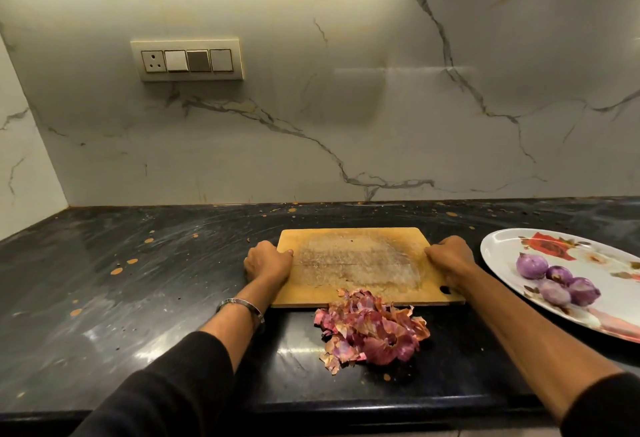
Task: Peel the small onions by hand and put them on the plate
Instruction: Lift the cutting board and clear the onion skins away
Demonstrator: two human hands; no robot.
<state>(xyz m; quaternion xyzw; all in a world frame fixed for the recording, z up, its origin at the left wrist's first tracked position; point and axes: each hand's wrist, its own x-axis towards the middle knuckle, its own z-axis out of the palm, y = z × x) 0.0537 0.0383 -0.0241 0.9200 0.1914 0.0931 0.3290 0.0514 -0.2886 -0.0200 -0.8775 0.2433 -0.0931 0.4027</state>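
Several peeled purple onions (557, 279) lie together on a white flowered plate (509, 246) at the right of the dark counter. A wooden cutting board (356, 263) sits in the middle. My left hand (268, 260) grips the board's left edge, thumb on top. My right hand (450, 254) grips its right edge the same way. A heap of reddish onion skins (372, 329) lies at the board's near edge, partly on the board and mostly on the counter.
The black stone counter (138, 280) runs to a marble backsplash with a switch panel (187, 60) at upper left. A side wall closes the left end. The counter's front edge (311, 405) is near my forearms.
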